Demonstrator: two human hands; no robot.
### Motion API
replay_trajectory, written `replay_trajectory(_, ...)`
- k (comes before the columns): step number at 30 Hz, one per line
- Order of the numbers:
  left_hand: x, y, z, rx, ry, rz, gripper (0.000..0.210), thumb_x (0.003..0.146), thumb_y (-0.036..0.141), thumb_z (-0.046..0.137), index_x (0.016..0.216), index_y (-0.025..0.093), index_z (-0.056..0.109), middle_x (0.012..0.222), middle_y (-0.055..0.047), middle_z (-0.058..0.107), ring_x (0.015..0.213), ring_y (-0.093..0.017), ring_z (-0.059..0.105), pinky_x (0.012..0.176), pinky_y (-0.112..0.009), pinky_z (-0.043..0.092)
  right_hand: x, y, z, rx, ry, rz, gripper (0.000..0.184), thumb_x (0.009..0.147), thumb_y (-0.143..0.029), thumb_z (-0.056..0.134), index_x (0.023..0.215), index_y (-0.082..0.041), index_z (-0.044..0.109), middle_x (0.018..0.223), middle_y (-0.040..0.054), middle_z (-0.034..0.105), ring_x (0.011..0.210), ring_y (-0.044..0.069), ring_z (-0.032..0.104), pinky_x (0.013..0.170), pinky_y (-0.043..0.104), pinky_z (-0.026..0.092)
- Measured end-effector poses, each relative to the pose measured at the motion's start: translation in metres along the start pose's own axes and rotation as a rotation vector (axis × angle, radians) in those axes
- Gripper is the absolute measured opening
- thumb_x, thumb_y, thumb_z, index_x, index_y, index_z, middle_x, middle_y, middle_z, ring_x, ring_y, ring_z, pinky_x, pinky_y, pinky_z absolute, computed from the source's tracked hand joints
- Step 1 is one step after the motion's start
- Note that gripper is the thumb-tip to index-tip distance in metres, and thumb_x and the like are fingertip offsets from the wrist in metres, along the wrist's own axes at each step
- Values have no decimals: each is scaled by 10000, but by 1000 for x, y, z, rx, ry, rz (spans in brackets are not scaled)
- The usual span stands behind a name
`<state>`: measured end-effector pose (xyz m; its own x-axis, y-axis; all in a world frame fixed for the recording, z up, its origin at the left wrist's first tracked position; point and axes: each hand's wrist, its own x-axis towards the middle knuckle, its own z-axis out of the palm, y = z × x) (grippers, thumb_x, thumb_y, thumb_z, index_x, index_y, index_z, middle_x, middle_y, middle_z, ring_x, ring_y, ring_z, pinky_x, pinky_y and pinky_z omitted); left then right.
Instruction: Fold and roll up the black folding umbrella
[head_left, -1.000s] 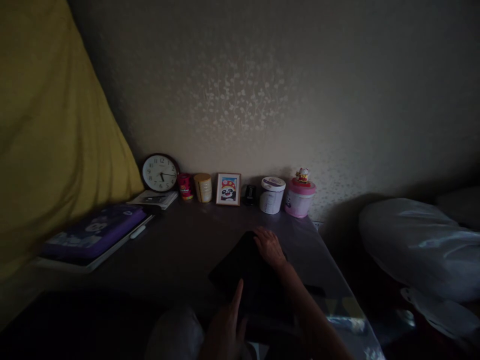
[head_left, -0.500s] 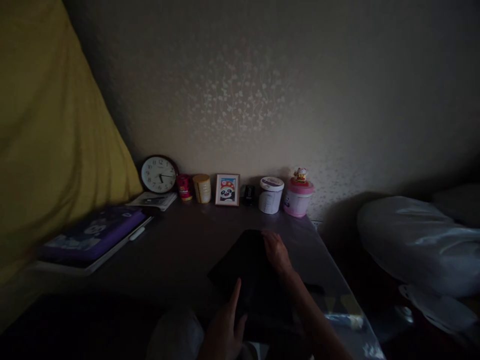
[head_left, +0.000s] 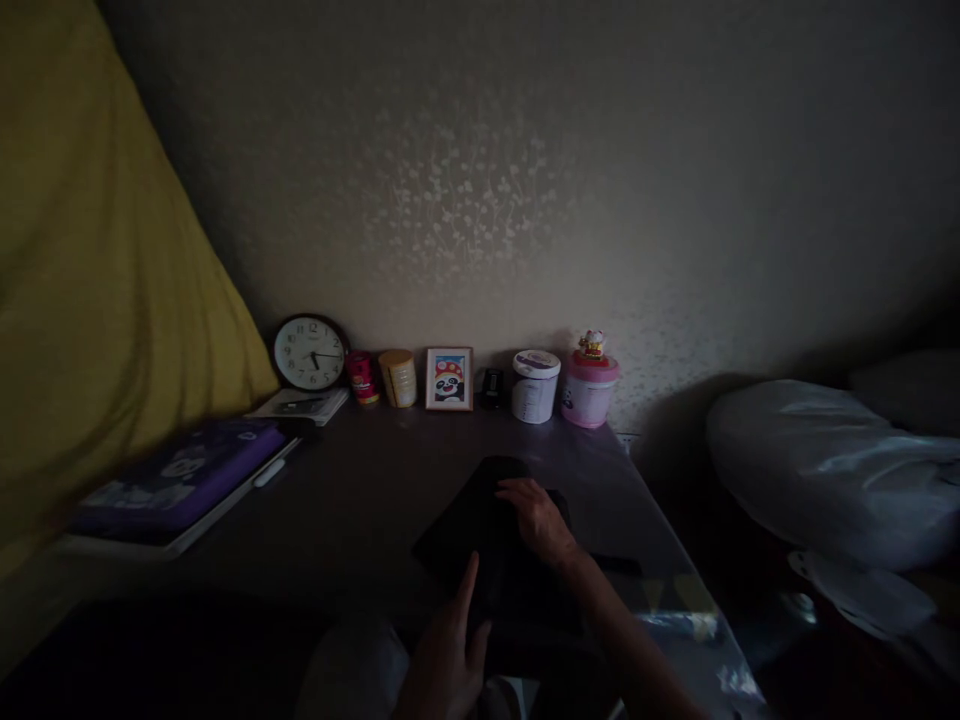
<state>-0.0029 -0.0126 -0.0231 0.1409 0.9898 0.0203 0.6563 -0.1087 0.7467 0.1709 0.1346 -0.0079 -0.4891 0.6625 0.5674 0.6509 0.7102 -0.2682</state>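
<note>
Head view, dim: black item (head_left: 461, 520) on near centre of table (head_left: 360, 480), near outline lost in shadow. Right hand (head_left: 538, 518) over its far right part, fingers slightly bent, close together; cannot tell if pinching it. Left hand (head_left: 448, 655) at its near left part, index finger extended, thumb apart, other fingers hidden; cannot tell grip. Dark strip (head_left: 619, 565) farther right, unidentifiable. Far side: small black object (head_left: 492, 388) between picture frame (head_left: 449, 380) and white tub (head_left: 535, 392), unreadable. Yellow cloth (head_left: 97, 270) cut off at left.
</note>
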Motion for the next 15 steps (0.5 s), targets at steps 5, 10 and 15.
replay_trajectory(5, 1, -1, -1, -60, -6, -7, 617, 836, 215, 357, 1405, 192, 120, 1422, -36, 325, 1275, -95, 338, 1035, -216, 284, -10, 12, -2, 22, 163, 189, 417, 779, -36, 353, 1096, -203, 566, 1120, 77, 585, 1030, 177, 540, 888, 381, 453)
replay_trajectory(10, 0, 1, -5, -141, 2, -24, 608, 846, 251, 364, 1404, 206, 129, 1417, -33, 335, 1274, -112, 343, 1038, -239, 289, -38, 34, -19, 10, 194, 332, 332, 805, -123, 369, 1023, -223, 598, 991, 48, 638, 931, 176, 586, 819, 336, 481)
replay_trajectory(15, -1, 2, -7, -207, 47, -45, 595, 841, 341, 397, 1392, 270, 185, 1339, -26, 457, 1115, -177, 532, 945, -305, 415, -65, 34, -29, 83, 186, 492, 284, 808, -256, 395, 962, -212, 629, 956, 54, 669, 858, 190, 626, 761, 307, 489)
